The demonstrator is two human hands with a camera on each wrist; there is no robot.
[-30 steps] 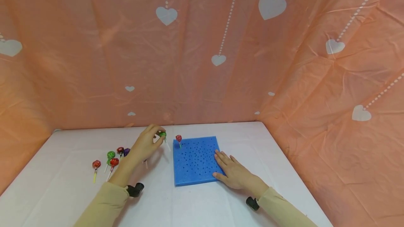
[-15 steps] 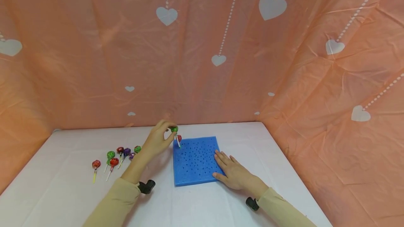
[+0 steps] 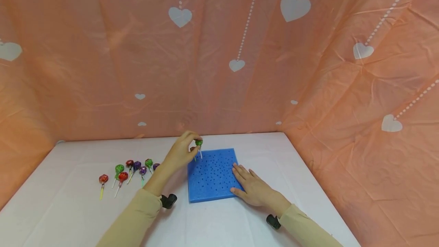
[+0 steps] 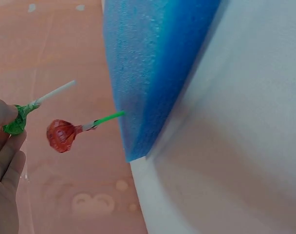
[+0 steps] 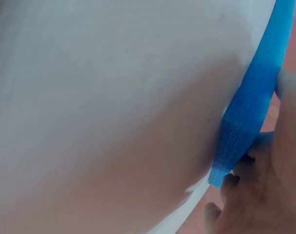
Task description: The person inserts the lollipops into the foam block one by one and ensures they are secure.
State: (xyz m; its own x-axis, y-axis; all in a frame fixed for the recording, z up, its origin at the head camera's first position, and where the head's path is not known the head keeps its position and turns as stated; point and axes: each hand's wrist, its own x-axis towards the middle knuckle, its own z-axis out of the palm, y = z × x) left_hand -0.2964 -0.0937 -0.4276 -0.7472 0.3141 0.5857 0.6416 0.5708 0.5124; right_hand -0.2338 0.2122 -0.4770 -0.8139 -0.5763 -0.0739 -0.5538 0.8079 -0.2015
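Note:
My left hand [image 3: 181, 151] pinches a green-wrapped lollipop [image 3: 199, 143] by its candy head, the white stick pointing down over the far left corner of the blue foam board [image 3: 212, 193]. In the left wrist view the green lollipop's stick [image 4: 58, 92] ends short of the foam. Beside it a red lollipop [image 4: 61, 136] stands with its green stick in the board; in the head view the left fingers partly cover it. My right hand [image 3: 255, 189] lies with fingers spread on the board's right edge. Small dark holes dot the board's top.
Several lollipops lie on the white table left of the board, among them a red one [image 3: 103, 179], a green one [image 3: 119, 169] and a purple one [image 3: 143, 170]. My left forearm passes close to them. An orange curtain [image 3: 212, 102] with white hearts hangs behind the table.
My left hand has carried the green lollipop rightward from beside the board to above its far left corner, past the red lollipop. The right hand has stayed in place.

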